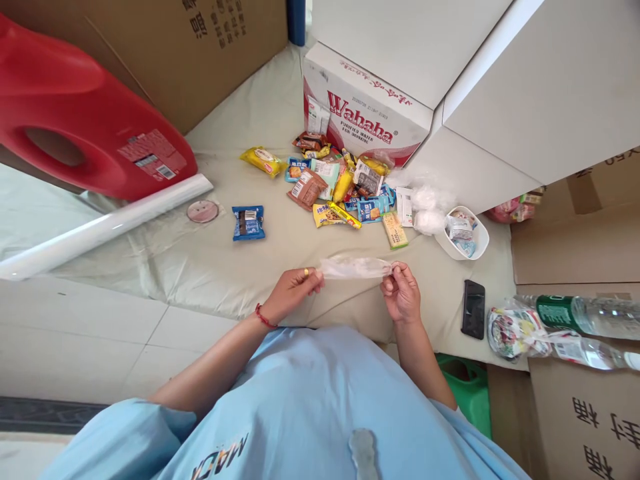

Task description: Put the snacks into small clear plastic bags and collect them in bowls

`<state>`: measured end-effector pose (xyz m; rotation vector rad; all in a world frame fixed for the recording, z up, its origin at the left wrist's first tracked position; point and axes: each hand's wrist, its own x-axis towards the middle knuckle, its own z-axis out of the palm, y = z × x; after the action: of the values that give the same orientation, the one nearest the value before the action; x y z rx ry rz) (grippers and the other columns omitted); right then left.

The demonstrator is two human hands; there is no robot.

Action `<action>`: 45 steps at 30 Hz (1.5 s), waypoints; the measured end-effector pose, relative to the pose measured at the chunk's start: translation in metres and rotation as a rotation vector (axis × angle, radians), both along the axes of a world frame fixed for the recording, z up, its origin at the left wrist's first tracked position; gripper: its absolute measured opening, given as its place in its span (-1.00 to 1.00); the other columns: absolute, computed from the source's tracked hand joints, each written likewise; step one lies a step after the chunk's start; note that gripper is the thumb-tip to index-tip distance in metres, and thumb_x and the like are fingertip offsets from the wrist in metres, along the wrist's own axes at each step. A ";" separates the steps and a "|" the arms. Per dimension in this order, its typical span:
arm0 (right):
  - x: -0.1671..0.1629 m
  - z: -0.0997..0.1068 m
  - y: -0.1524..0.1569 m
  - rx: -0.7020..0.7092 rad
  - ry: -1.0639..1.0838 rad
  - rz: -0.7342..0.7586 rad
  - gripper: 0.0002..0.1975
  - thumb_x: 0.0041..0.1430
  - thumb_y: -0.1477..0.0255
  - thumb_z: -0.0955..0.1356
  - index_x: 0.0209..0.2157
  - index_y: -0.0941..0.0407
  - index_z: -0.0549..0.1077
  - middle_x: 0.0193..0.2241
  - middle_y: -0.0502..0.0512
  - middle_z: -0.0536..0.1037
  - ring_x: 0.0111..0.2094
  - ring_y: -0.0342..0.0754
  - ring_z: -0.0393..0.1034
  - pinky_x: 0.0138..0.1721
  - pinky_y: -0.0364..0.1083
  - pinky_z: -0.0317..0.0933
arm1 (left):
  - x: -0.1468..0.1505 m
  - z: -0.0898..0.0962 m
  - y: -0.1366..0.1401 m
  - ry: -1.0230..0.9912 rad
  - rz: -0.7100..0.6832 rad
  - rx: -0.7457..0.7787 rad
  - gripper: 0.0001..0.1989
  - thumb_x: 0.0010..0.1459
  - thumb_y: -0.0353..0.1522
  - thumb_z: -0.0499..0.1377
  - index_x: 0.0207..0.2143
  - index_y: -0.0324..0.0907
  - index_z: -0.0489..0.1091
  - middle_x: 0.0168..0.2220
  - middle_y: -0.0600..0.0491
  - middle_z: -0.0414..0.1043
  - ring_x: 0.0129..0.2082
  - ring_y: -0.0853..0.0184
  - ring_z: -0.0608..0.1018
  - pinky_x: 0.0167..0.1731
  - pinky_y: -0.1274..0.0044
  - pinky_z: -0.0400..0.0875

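Observation:
A clear plastic bag (356, 268) is stretched sideways between my two hands, just above the cloth-covered surface. My left hand (295, 291) pinches its left end, and my right hand (403, 292) pinches the right end between thumb and fingers. Beyond the bag lies a pile of small wrapped snacks (344, 185). A blue snack packet (249, 223) sits apart on the left, and a yellow packet (262, 161) is farther back. Crumpled clear bags (429, 208) rest beside the pile, near a white bowl (484, 240) with several packets in it.
A Wahaba-style water carton printed "Wahaha" (367, 110) stands behind the pile. To the left are a big red jug (95, 113) and a roll of clear film (110, 230). At right lie a black phone (473, 309) and plastic bottles (595, 315). Cardboard boxes (580, 233) flank the right side.

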<state>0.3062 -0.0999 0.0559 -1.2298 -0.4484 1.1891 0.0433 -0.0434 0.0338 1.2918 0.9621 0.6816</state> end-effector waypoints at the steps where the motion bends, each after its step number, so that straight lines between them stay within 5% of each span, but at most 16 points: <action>1: 0.001 0.003 0.001 0.002 0.020 -0.013 -0.65 -0.01 0.20 0.57 -0.29 0.01 0.45 -0.49 -0.14 0.43 -0.64 -0.28 0.08 -0.66 -0.26 0.01 | -0.005 0.000 -0.001 0.032 -0.118 0.020 -0.54 0.20 0.03 0.22 -0.51 -0.14 0.50 -0.54 0.09 0.45 -0.52 0.38 0.40 -0.46 0.54 0.27; 4: 0.004 0.014 0.004 0.036 0.047 -0.019 -0.66 0.01 0.21 0.57 -0.30 0.00 0.42 -0.61 -0.22 0.24 -0.70 -0.30 -0.16 -0.71 -0.28 -0.18 | -0.015 -0.002 -0.001 0.088 -0.282 0.050 -0.58 0.17 0.02 0.25 -0.50 -0.12 0.52 -0.55 0.12 0.44 -0.55 0.38 0.38 -0.49 0.54 0.24; 9: -0.005 0.027 0.010 0.071 0.034 0.116 -0.69 0.05 0.20 0.54 -0.34 0.01 0.41 -0.60 -0.21 0.21 -0.68 -0.30 -0.27 -0.68 -0.25 -0.15 | 0.006 0.007 0.003 -0.058 0.020 -0.011 -0.45 0.29 0.13 0.06 -0.17 -0.11 0.58 -0.18 -0.03 0.60 -0.18 0.23 0.56 -0.17 0.45 0.45; 12: -0.014 0.029 0.015 0.038 0.030 0.186 -0.69 0.06 0.17 0.54 -0.33 0.02 0.43 -0.59 -0.21 0.22 -0.68 -0.30 -0.25 -0.68 -0.24 -0.16 | 0.035 0.019 0.004 -0.194 -0.060 -0.053 -0.46 0.21 0.14 0.18 -0.13 -0.10 0.59 0.02 -0.07 0.56 0.04 0.15 0.53 0.03 0.37 0.42; 16: -0.015 0.030 0.019 0.026 -0.102 0.172 -0.73 0.11 0.17 0.54 -0.31 0.04 0.52 -0.57 -0.15 0.30 -0.63 -0.27 0.01 -0.64 -0.25 0.00 | 0.054 0.026 0.006 -0.366 -0.107 -0.067 -0.53 0.12 0.06 0.33 -0.47 -0.16 0.52 -0.09 -0.06 0.55 0.02 0.16 0.53 0.10 0.36 0.38; 21: -0.004 0.031 0.013 0.122 -0.138 0.159 -0.78 0.09 0.23 0.57 -0.34 0.03 0.58 -0.19 0.00 0.54 -0.16 -0.14 0.44 -0.14 -0.14 0.41 | 0.044 0.014 0.011 -0.375 0.084 -0.030 -0.54 0.27 0.03 0.21 -0.41 -0.17 0.45 -0.35 0.04 0.49 -0.29 0.32 0.53 -0.16 0.45 0.42; 23: -0.003 0.029 0.011 0.091 -0.077 0.191 -0.77 0.10 0.21 0.56 -0.32 0.03 0.57 -0.18 0.01 0.57 -0.18 -0.11 0.47 -0.17 -0.10 0.44 | 0.039 0.013 0.010 -0.251 0.125 0.088 -0.55 0.35 -0.01 0.12 -0.41 -0.16 0.42 -0.44 0.09 0.41 -0.41 0.37 0.46 -0.29 0.49 0.37; 26: -0.006 0.024 0.012 0.018 -0.042 0.176 -0.73 0.10 0.18 0.55 -0.29 0.04 0.54 -0.40 -0.05 0.53 -0.52 -0.23 0.34 -0.51 -0.21 0.28 | 0.032 0.021 0.006 0.036 0.170 0.493 -0.63 0.43 -0.15 0.07 -0.37 -0.16 0.46 -0.48 0.11 0.34 -0.47 0.41 0.37 -0.38 0.51 0.25; 30: -0.006 0.022 0.017 -0.060 -0.052 0.085 -0.66 0.00 0.19 0.58 -0.31 0.08 0.50 -0.55 -0.13 0.41 -0.63 -0.30 0.13 -0.64 -0.27 0.04 | 0.025 0.039 -0.002 0.321 0.026 1.103 -0.84 0.39 -0.32 0.16 -0.26 -0.11 0.51 -0.48 0.11 0.37 -0.36 0.35 0.42 -0.28 0.45 0.22; 32: -0.004 0.024 0.018 -0.075 -0.039 0.026 -0.65 -0.04 0.21 0.59 -0.32 0.08 0.49 -0.55 -0.14 0.40 -0.63 -0.30 0.11 -0.63 -0.27 0.02 | 0.021 0.044 -0.005 0.389 -0.042 1.280 -0.87 0.37 -0.39 0.15 -0.23 -0.11 0.51 -0.49 0.12 0.38 -0.33 0.33 0.42 -0.20 0.43 0.24; 36: 0.003 0.022 0.015 -0.029 -0.037 -0.082 -0.66 -0.05 0.22 0.57 -0.32 0.06 0.47 -0.51 -0.12 0.39 -0.58 -0.26 0.15 -0.60 -0.26 0.03 | 0.008 0.037 -0.005 0.512 -0.156 1.356 -0.80 0.37 -0.49 0.08 -0.17 -0.15 0.50 -0.49 0.12 0.37 -0.39 0.34 0.39 -0.13 0.40 0.26; 39: 0.013 0.013 0.008 -0.081 -0.167 0.034 -0.69 0.03 0.17 0.51 -0.30 0.05 0.47 -0.48 -0.07 0.41 -0.53 -0.20 0.19 -0.57 -0.22 0.08 | -0.007 0.025 -0.004 0.610 -0.131 1.372 -0.78 0.35 -0.54 0.06 -0.23 -0.17 0.48 -0.50 0.12 0.35 -0.40 0.33 0.38 -0.14 0.39 0.25; 42: 0.025 0.009 0.001 -0.159 -0.597 0.162 -0.69 0.12 0.14 0.44 -0.21 0.07 0.51 -0.29 0.08 0.52 -0.37 -0.08 0.34 -0.42 -0.12 0.28 | -0.018 0.019 -0.004 0.642 -0.086 1.389 -0.78 0.34 -0.54 0.07 -0.30 -0.16 0.46 -0.49 0.10 0.36 -0.37 0.33 0.39 -0.15 0.40 0.24; 45: 0.026 0.019 0.002 0.005 -1.031 0.203 -0.60 0.26 0.13 0.37 0.03 0.05 0.49 0.03 0.24 0.49 -0.02 0.08 0.40 -0.04 0.08 0.38 | -0.020 0.019 -0.006 0.634 -0.096 1.405 -0.79 0.35 -0.51 0.09 -0.33 -0.15 0.45 -0.49 0.10 0.35 -0.36 0.32 0.38 -0.15 0.41 0.25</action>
<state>0.3325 -0.0982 0.0751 -1.7708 -1.3517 0.6222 0.0237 -0.0495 0.0530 2.8955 0.8586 0.9220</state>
